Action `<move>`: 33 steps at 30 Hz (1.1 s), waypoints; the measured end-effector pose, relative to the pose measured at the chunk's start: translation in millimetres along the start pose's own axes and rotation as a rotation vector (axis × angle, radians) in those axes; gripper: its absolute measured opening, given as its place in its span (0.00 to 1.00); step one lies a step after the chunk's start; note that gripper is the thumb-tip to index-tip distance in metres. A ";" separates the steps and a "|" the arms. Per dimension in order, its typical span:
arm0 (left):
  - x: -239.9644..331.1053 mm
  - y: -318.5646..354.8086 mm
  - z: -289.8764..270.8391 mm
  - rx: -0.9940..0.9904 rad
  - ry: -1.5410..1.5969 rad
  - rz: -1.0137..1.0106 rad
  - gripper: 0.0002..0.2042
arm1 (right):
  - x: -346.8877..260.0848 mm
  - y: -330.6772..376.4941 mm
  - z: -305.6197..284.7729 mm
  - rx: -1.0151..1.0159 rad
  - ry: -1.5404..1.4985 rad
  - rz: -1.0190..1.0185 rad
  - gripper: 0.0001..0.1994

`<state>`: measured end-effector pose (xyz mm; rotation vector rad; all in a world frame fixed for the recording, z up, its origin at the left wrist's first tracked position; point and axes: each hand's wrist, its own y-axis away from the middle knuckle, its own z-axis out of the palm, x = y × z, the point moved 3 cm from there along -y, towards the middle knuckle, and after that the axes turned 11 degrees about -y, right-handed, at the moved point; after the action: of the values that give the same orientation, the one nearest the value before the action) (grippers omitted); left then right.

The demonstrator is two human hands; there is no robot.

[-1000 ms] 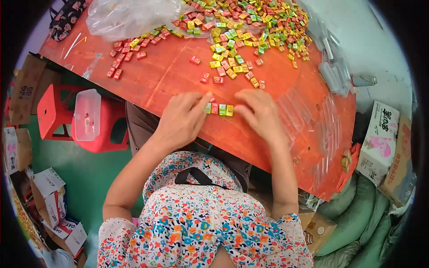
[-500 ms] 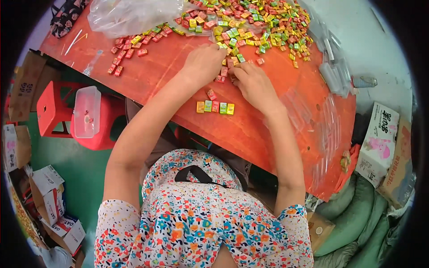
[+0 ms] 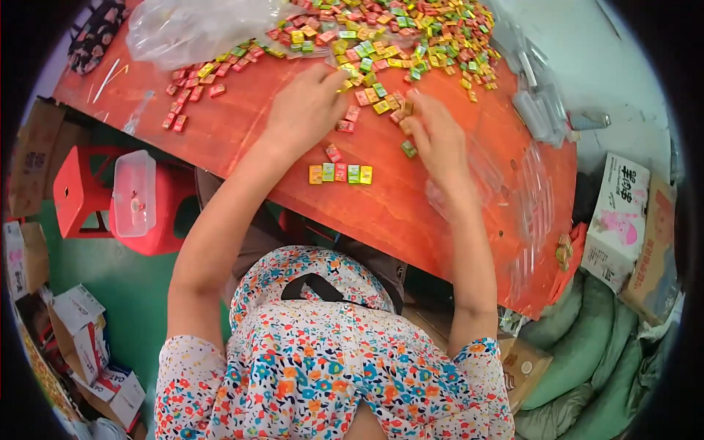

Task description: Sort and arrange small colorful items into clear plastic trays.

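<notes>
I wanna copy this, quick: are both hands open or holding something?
Left hand: fingers bent at the small boxes; can't tell if it holds one.
Right hand: fingers curled near them; can't tell either.

Left hand (image 3: 308, 106) and right hand (image 3: 440, 139) are occupying the frame's upper middle.
The left is showing its back, fingers pointing rightward; the right is holding its fingers bent leftward. Left forearm (image 3: 231, 210) is slanting up-right; right forearm (image 3: 471, 249) is standing more steeply.

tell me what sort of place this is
Likely a small workshop or workroom: small coloured packets heaped on a red table, clear plastic pieces along its right side, and cartons on both sides.
</notes>
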<state>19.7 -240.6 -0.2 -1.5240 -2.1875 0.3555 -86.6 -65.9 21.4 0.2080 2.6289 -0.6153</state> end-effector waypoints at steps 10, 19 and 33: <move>-19.4 89.2 -83.0 -0.105 0.358 -0.223 0.12 | 7.8 22.9 -38.5 -0.165 -0.022 0.111 0.14; -3.9 119.7 -75.6 -0.132 0.230 -0.091 0.14 | 0.4 34.0 -20.9 -0.173 0.027 0.102 0.14; 3.0 112.1 -62.0 -0.264 0.158 0.024 0.19 | -35.5 43.3 0.2 -0.209 -0.307 0.218 0.15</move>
<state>141.3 -200.4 3.5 -1.6535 -2.1581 -0.0494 -44.5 -29.1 20.1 0.3055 2.3127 -0.2713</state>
